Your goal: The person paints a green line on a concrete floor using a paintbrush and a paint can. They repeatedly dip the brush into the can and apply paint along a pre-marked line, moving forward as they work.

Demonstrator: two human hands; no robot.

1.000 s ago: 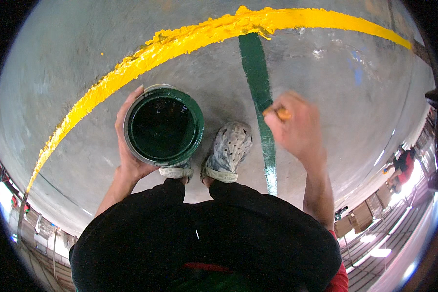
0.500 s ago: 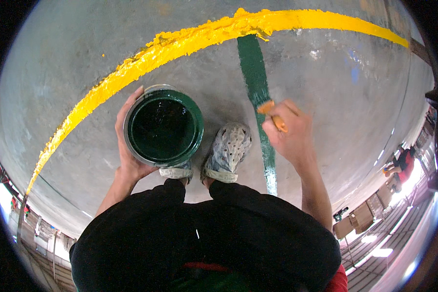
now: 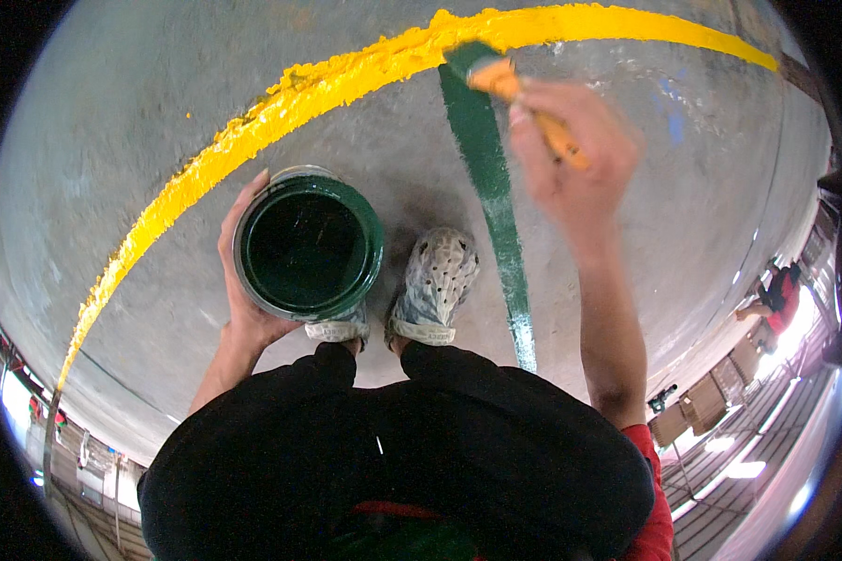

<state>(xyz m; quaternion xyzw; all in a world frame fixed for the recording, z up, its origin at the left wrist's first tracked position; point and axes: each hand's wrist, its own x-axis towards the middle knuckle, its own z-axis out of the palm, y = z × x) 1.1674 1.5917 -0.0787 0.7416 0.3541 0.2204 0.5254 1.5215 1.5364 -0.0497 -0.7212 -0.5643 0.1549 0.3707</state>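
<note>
A round can of dark green paint (image 3: 309, 243) is held by my left hand (image 3: 240, 266), its fingers wrapped round the left side and rim. My right hand (image 3: 580, 159) grips a paintbrush (image 3: 502, 79) by its orange handle. The green-coated bristles are at the far end of a green stripe (image 3: 488, 168) on the grey floor. There they meet or overlap the near edge of a thick yellow stripe (image 3: 374, 73); whether they touch it I cannot tell. Wet paint coats the can's inner wall.
My shoes (image 3: 437, 276), pale and patterned, stand between can and green stripe. Grey concrete floor (image 3: 299, 136) spreads around. At the far right are another person in red (image 3: 784, 299) and cardboard boxes (image 3: 711, 397).
My right hand has carried the brush forward along the green stripe, from its middle to its far end by the yellow stripe. The can stays in my left hand, almost unmoved.
</note>
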